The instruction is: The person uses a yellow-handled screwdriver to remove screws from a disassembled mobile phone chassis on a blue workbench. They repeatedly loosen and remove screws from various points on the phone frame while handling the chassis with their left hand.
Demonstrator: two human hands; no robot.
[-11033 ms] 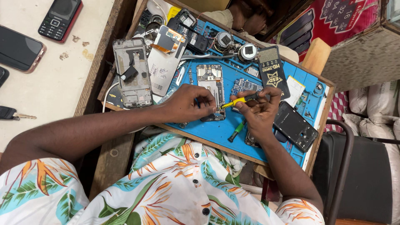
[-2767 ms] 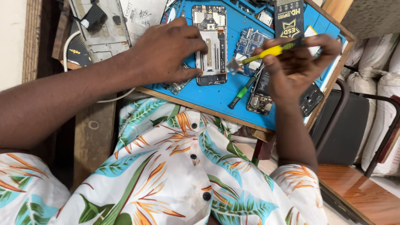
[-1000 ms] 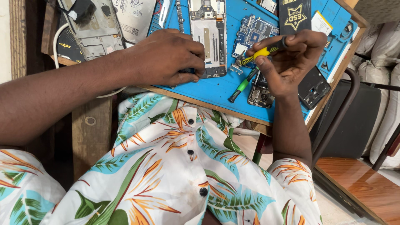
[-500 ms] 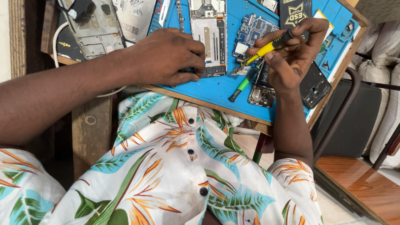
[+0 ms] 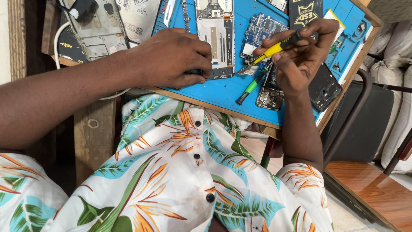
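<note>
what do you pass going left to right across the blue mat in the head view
left hand → opened phone → blue circuit board → yellow screwdriver → right hand → black phone cover
</note>
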